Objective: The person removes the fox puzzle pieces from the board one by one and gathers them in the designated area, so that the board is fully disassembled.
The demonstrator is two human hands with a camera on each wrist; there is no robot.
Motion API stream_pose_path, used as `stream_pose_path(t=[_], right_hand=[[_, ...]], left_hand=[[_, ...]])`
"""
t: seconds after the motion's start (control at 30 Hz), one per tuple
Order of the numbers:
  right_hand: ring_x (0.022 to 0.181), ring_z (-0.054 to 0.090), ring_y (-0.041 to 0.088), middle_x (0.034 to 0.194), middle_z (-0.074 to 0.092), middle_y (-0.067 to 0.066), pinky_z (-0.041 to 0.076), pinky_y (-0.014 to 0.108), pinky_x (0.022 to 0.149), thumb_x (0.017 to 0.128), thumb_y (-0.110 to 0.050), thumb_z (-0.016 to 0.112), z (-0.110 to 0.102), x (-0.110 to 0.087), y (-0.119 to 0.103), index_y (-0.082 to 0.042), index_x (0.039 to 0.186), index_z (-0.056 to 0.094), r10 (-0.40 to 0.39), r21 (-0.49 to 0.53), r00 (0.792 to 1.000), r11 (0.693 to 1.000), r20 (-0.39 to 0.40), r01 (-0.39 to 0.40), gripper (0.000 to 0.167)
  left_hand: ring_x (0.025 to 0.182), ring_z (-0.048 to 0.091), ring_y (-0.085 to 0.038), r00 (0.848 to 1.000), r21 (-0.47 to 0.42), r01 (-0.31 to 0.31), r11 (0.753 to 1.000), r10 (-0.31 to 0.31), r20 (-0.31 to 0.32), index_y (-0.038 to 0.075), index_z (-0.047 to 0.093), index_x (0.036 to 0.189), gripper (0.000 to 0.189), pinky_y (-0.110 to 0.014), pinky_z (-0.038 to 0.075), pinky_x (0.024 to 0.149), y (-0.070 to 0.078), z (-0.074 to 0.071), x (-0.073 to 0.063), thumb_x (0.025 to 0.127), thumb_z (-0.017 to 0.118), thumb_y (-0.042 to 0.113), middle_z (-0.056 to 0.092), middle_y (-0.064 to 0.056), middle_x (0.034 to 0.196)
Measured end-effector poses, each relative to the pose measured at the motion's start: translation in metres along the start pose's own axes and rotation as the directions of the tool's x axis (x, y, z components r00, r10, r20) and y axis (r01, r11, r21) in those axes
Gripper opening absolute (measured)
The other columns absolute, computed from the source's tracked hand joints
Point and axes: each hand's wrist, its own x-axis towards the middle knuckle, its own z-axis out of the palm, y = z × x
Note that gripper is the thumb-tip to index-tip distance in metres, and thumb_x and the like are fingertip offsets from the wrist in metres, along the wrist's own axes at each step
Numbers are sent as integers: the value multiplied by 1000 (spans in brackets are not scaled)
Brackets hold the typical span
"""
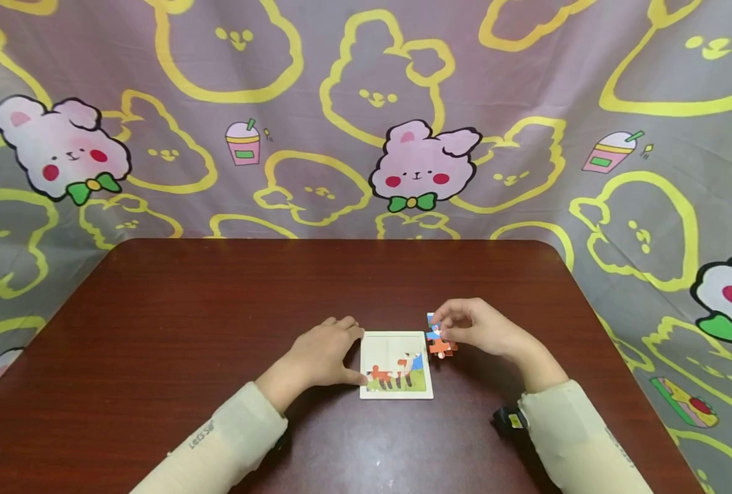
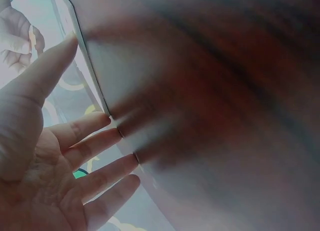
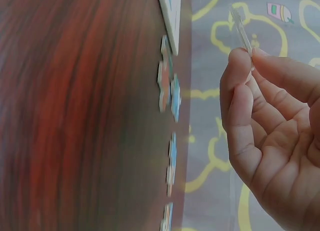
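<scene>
Right hand pinches a jigsaw piece between thumb and forefinger; jigsaw tray at eight o'clock from this grip, loose jigsaw pieces near six o'clock. Left hand, spread, touches tray's nine-o'clock edge.

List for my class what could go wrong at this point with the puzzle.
The puzzle piece is pinched near one end in the grip of the right hand, so it might twist or slip.
That hand is close to the loose pieces and could nudge them.
The left hand steadies the puzzle board along one side only; it may slide.
</scene>
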Motion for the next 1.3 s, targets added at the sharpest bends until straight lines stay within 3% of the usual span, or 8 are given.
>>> stream_pose_path(t=[0.67,1.3], right_hand=[[72,64,17,83,64,12,55,33,69,92,-1,66,-25,-23,23,5,109,63,97,14,994,995,-45,-97,19],[68,62,18,81,63,12,54,32,65,91,4,62,-31,-22,30,11,109,60,158,69,987,985,25,-160,19]], left_hand=[[117,57,-29,1000,-9,-9,1000,9,-7,13,64,128,72,-43,52,95,0,3,1,71,85,51,61,-2,128],[109,58,-28,1000,5,-14,1000,14,-1,13,65,124,69,-41,53,92,1,-2,3,70,86,52,62,-1,121]])
